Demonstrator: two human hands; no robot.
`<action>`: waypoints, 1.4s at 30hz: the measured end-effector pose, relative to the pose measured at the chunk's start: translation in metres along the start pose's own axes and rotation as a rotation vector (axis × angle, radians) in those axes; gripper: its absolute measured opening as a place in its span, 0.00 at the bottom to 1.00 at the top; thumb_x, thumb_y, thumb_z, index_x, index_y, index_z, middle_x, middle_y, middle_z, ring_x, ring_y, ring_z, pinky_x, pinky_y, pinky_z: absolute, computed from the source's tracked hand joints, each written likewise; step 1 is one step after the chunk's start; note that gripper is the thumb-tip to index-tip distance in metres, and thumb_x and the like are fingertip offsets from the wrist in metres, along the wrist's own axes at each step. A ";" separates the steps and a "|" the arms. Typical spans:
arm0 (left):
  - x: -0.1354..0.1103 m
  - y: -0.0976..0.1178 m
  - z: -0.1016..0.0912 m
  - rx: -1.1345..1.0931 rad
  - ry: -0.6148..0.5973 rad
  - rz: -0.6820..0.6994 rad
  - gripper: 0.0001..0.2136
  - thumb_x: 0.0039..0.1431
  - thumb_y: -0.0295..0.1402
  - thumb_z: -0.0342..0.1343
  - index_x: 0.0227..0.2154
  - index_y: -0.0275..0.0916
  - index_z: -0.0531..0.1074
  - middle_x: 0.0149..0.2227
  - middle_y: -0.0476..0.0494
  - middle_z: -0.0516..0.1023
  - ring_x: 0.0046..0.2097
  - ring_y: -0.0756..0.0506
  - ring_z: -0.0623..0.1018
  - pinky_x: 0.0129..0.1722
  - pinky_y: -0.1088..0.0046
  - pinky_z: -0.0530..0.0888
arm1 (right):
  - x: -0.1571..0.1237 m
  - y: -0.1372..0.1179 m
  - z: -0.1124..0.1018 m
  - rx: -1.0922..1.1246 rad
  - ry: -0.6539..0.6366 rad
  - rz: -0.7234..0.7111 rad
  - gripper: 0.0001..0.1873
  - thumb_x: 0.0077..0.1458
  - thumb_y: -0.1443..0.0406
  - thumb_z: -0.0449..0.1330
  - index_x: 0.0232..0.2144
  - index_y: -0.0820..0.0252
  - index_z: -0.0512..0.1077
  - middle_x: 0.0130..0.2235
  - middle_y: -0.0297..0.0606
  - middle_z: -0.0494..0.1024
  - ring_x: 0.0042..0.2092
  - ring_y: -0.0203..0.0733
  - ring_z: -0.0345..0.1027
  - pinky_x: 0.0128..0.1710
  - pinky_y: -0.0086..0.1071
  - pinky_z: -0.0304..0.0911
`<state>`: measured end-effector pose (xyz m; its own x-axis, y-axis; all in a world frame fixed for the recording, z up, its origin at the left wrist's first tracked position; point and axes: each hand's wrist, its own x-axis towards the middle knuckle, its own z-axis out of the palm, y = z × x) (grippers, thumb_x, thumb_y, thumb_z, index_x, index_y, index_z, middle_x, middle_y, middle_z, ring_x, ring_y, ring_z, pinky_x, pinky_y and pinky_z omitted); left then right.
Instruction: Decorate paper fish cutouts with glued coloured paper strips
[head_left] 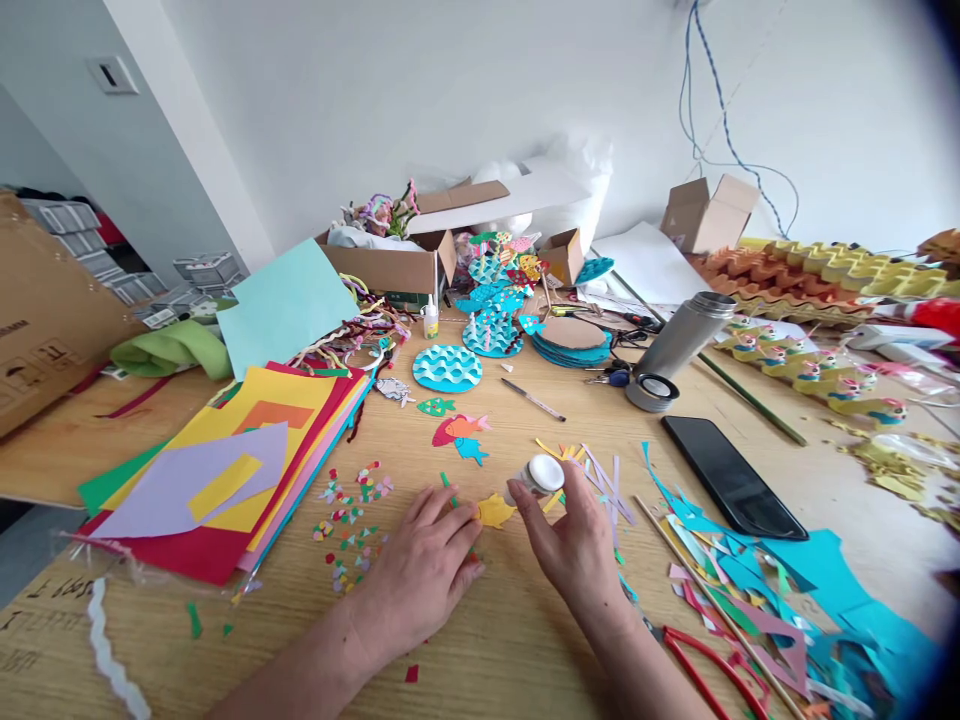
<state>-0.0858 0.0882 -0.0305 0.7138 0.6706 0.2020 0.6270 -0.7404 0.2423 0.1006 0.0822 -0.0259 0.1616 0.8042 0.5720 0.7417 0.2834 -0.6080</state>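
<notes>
My right hand [574, 545] grips a small bottle [546, 474] with a round white end tilted up toward me, just above the table. On the tabletop, my left hand [424, 565] lies with its fingers stretched out, the fingertips at the edge of a yellow paper fish [495, 511]. A thin green paper strip [446, 483] pokes out from beneath those fingers. Beyond the hands lie an orange paper fish [466, 428], a blue one [471, 451] and a green spotted one [436, 407]. Small paper confetti [352, 545] is scattered left of my left hand.
Coloured paper sheets [217, 470] are stacked at left. To the right are a phone [731, 475], a steel flask [686, 335], blue paper scraps [832, 600] and red-handled scissors [712, 670]. A pen [534, 400] and a wavy blue disc [448, 370] lie farther back.
</notes>
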 end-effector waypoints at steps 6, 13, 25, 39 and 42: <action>0.000 0.000 0.001 -0.015 0.016 0.002 0.16 0.61 0.35 0.52 0.51 0.39 0.68 0.53 0.44 0.72 0.60 0.38 0.63 0.59 0.53 0.61 | -0.002 -0.003 0.003 0.050 -0.132 -0.010 0.06 0.57 0.62 0.57 0.33 0.57 0.63 0.30 0.34 0.69 0.32 0.40 0.63 0.31 0.33 0.59; -0.001 0.001 0.001 0.010 0.022 0.010 0.16 0.61 0.37 0.52 0.51 0.39 0.68 0.53 0.45 0.72 0.59 0.38 0.64 0.59 0.54 0.61 | -0.001 -0.001 0.005 0.027 -0.103 0.019 0.07 0.57 0.60 0.57 0.33 0.57 0.64 0.30 0.35 0.69 0.31 0.41 0.63 0.31 0.33 0.59; -0.001 0.001 0.001 -0.005 0.020 0.001 0.16 0.62 0.37 0.52 0.51 0.39 0.68 0.53 0.44 0.72 0.59 0.39 0.64 0.59 0.54 0.61 | 0.001 -0.003 0.005 0.022 -0.119 0.031 0.08 0.57 0.59 0.56 0.31 0.57 0.64 0.29 0.34 0.68 0.30 0.40 0.62 0.31 0.33 0.59; -0.001 0.001 0.001 0.001 0.026 0.006 0.16 0.62 0.37 0.51 0.50 0.39 0.68 0.53 0.44 0.72 0.59 0.39 0.64 0.59 0.54 0.61 | 0.001 -0.005 0.002 -0.032 -0.064 0.037 0.09 0.57 0.58 0.57 0.31 0.57 0.64 0.27 0.32 0.67 0.28 0.39 0.61 0.30 0.33 0.58; -0.001 0.001 0.001 -0.005 0.023 0.003 0.16 0.62 0.36 0.52 0.51 0.39 0.67 0.52 0.44 0.72 0.59 0.39 0.63 0.60 0.54 0.61 | 0.000 -0.009 0.003 -0.002 -0.108 -0.003 0.08 0.57 0.60 0.56 0.30 0.57 0.63 0.28 0.33 0.68 0.30 0.39 0.62 0.30 0.32 0.58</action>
<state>-0.0858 0.0867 -0.0316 0.7082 0.6693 0.2247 0.6232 -0.7422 0.2466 0.0925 0.0811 -0.0219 0.0883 0.8552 0.5107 0.7430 0.2849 -0.6056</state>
